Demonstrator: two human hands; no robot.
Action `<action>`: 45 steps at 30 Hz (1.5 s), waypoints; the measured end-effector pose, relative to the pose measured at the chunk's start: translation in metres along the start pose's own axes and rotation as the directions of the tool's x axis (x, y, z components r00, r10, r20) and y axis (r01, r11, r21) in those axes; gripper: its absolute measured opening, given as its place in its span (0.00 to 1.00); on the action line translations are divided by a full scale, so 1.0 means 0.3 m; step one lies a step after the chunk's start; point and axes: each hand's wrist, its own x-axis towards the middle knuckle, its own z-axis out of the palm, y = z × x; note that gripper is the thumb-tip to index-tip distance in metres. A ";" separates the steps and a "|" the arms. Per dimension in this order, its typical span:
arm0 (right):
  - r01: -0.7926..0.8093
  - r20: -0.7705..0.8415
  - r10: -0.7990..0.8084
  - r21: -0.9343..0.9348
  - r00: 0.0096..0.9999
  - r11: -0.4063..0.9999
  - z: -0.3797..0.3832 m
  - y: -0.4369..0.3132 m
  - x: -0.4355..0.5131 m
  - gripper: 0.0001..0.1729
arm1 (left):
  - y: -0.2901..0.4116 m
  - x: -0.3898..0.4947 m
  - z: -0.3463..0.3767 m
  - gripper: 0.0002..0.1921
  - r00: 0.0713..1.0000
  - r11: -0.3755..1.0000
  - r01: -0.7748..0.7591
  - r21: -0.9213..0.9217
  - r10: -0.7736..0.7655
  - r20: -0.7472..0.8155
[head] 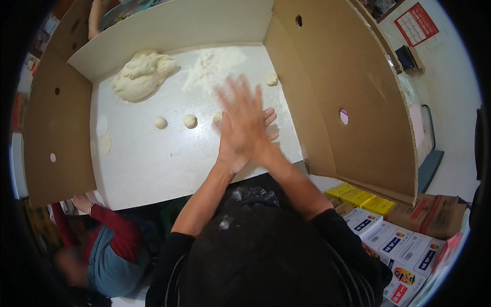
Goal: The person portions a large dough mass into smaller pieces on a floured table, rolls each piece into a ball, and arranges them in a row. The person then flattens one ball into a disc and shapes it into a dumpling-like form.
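Observation:
My right hand point(245, 119), blurred and with fingers spread, lies across my left hand point(237, 164) above the white work surface point(142, 172). The left hand's fingertips show past its right side. Whatever may be between the palms is hidden. Just left of the hands, a small dough ball point(217, 118) is partly covered. Two more dough balls, one nearer point(190, 121) and one farther left point(160, 122), sit in line with it. A small dough lump point(272, 80) rests by the right cardboard wall. Loose flour point(215, 63) is spread beyond my fingers.
A large dough mass point(142, 76) sits at the back left. Cardboard walls, left point(57, 126) and right point(345, 96), enclose the sides; a pale panel point(172, 28) closes the back. Thin pale rounds point(106, 144) lie at left. Another person point(115, 245) is at lower left; boxes point(391, 241) stand lower right.

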 end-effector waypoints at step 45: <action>-0.498 0.040 0.538 -0.327 0.842 0.803 0.081 0.492 0.099 0.19 | 0.515 -0.159 -0.246 0.22 0.639 -0.526 0.217 0.822 0.713 0.288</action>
